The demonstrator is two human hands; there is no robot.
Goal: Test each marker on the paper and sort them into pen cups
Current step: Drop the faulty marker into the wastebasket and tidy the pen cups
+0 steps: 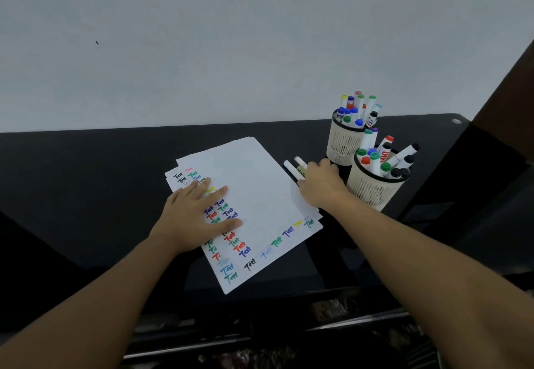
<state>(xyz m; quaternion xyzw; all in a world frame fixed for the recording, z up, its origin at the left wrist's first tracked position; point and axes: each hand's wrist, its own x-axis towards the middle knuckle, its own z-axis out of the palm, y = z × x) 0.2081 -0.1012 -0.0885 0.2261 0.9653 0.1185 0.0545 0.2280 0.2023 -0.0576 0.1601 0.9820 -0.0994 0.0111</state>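
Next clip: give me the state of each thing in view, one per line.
Left hand: flat, pressing on the paper.
Right hand: resting on the loose markers.
Loose markers: lying on the table.
Paper: stacked, partly written on.
Near cup: upright, holding markers.
Far cup: upright, holding markers.

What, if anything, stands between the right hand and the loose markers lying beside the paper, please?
Nothing visible does. The right hand already rests over the loose markers, which lie on the black table between the paper stack and the near pen cup.
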